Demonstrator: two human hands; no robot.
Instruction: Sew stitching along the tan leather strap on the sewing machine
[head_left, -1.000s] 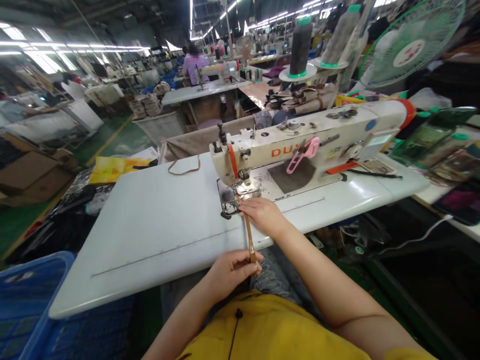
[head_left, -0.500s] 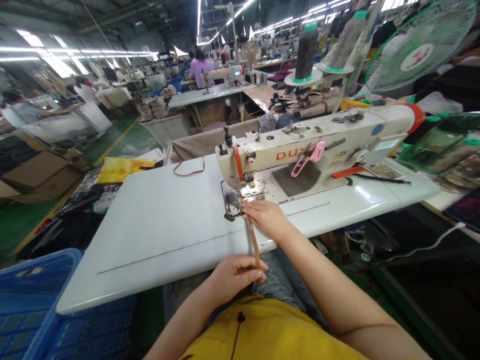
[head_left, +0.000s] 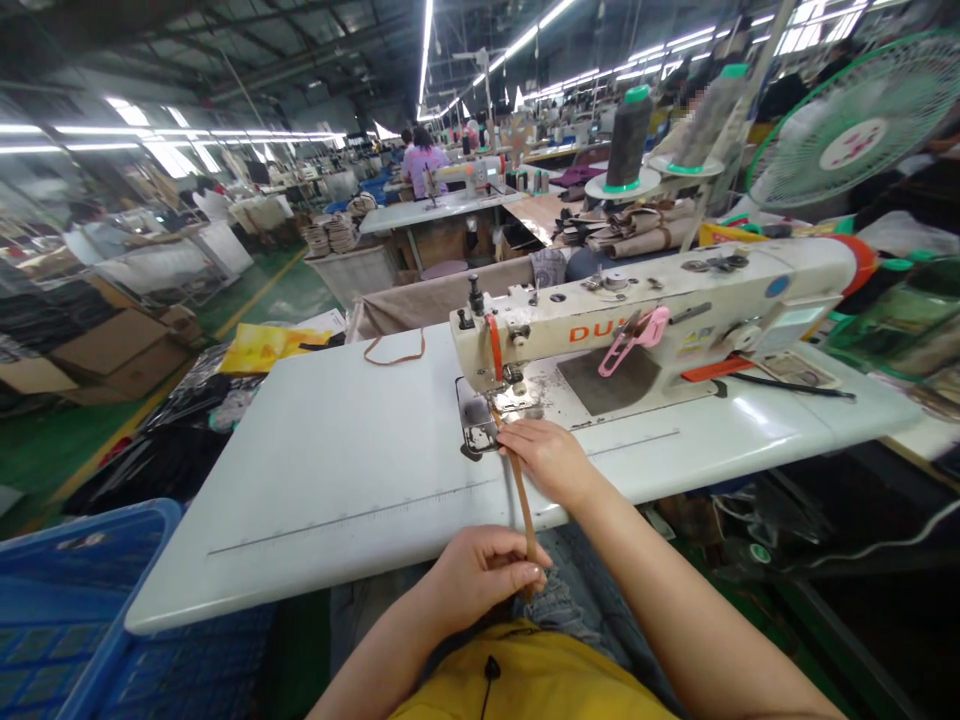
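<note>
A narrow brown strip [head_left: 521, 492] runs from beneath the presser foot of the sewing machine [head_left: 615, 325] down over the front edge of the white table [head_left: 330, 430]. My left hand [head_left: 480, 575] pinches it between thumb and fingers just off that edge, below the tabletop. Close to the needle plate, my right hand [head_left: 551, 460] lies palm down with its fingertips gripping the strip against the table. At the back, a thin brown loop [head_left: 397, 358] rests behind the machine head; whether it belongs to the same strip I cannot tell.
Pink-handled snips [head_left: 634, 340] hang on the machine arm. Large thread cones [head_left: 630, 140] and a green fan [head_left: 851, 145] stand behind, right. A blue plastic basket [head_left: 142, 525] sits at the table's left. A person [head_left: 424, 165] is at work farther back.
The camera view has tilted, so the whole scene sits slightly lower and farther right. Both hands keep nearly the same places on the strip.
</note>
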